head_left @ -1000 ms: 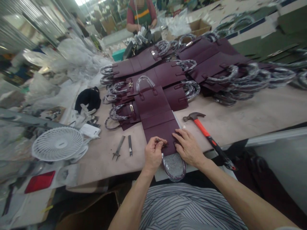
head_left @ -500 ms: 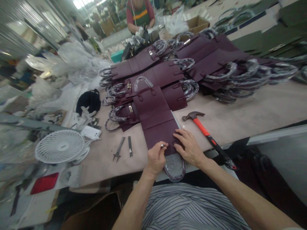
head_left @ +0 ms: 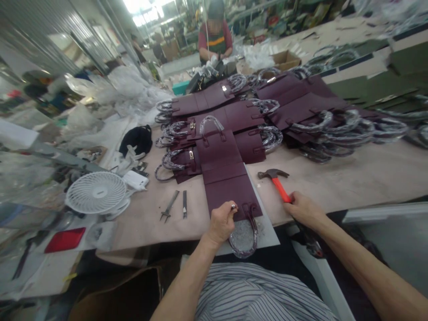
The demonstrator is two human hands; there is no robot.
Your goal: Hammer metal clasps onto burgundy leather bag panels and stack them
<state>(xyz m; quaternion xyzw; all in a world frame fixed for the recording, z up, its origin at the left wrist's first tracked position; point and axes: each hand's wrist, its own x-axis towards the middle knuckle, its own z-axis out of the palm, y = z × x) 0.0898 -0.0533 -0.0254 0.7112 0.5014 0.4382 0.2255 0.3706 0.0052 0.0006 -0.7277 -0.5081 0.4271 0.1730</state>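
Note:
A maroon leather bag panel lies spread on the table, with a plastic-wrapped handle looping over its near edge. My left hand is closed by that edge around a short metal rod tool; only its shiny round end shows above the fingers. Its lower end is hidden. To the right, my right hand is wrapped round the handle of a claw hammer. The hammer lies along the table edge, its head pointing away from me. A pale board shows beneath the panel.
Two slim metal tools lie left of the panel, near a white fan. More maroon panels with wrapped handles are piled behind, and green pieces lie at the far right. Across the table, a person works.
My right hand has left the panel's handle tab and moved right to take hold of the hammer. My left hand stays by the near edge with the metal tool. The view has shifted slightly.

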